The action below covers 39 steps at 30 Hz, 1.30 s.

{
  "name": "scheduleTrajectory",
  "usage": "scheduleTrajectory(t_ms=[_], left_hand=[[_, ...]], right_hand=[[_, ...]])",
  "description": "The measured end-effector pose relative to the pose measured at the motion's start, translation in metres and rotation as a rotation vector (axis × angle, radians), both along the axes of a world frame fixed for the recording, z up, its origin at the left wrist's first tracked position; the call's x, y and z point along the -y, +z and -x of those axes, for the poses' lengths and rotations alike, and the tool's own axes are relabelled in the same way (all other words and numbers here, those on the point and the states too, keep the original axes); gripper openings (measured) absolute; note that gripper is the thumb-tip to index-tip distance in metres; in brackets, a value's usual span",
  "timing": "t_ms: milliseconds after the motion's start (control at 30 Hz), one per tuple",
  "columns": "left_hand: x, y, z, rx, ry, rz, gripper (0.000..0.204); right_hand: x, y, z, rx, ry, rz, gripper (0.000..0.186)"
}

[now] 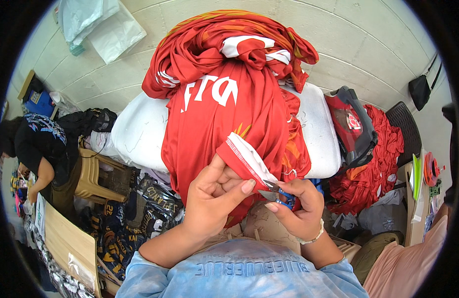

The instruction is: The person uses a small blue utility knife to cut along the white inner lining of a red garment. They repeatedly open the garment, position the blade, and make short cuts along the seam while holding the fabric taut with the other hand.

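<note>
Between my hands is the hem of a red jersey (230,158), folded back so its white underside and stitched edge show. My left hand (212,191) pinches that hem from below, thumb on one side and fingers behind. My right hand (301,203) is closed around small thread snips (286,199) with blue handles. Their metal blades lie at the hem's right end, close to the white fabric; whether they touch a thread cannot be made out. The rest of the red fabric (209,134) drapes toward me from a big heap on a white padded board (140,126).
Right of the board are a red and grey bag (349,124) and another pile of red garments (373,164). At left, a person in black (40,144) works beside a tan plastic stool (98,179). Dark packed garments (155,203) lie below. A pale wall (348,44) stands behind.
</note>
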<state>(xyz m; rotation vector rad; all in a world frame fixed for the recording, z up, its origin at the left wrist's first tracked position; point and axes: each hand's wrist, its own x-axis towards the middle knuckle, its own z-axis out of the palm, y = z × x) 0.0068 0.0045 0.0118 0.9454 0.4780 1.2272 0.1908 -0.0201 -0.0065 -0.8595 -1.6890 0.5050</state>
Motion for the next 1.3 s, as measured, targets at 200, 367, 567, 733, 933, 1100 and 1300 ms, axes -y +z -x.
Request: scheduleTrajectory(t_ms=[200,367,567,733,933,1100,1300], left_hand=[[0.0020,-0.0026,-0.0026,0.053,0.005,-0.044,0.056],[0.0024,-0.0062,-0.0019,0.082,0.013,-0.059,0.057],[0.0041,-0.0100,-0.0037,0.040,0.018,-0.036,0.068],[0.0046,-0.0090,-0.0027,0.050,0.009,-0.024,0.069],[0.0034,-0.0089,-0.0023,0.052,-0.006,-0.041,0.068],[0.0031,-0.0093,-0.0026,0.057,-0.014,-0.033,0.068],[0.0030,-0.0096,-0.0034,0.043,0.005,-0.021,0.066]], right_hand=[[-0.0027,0.0033,0.0029,-0.006,-0.012,-0.030,0.036],[-0.0023,0.0040,0.0048,-0.021,-0.014,-0.007,0.036],[-0.0015,0.0076,0.0064,-0.024,-0.016,-0.007,0.035],[-0.0031,0.0098,0.0070,-0.005,-0.024,-0.023,0.033],[-0.0039,0.0082,0.0063,-0.006,-0.032,0.005,0.031],[-0.0039,0.0063,0.0049,-0.023,-0.022,0.047,0.030],[-0.0043,0.0085,0.0029,0.031,-0.038,0.062,0.029]])
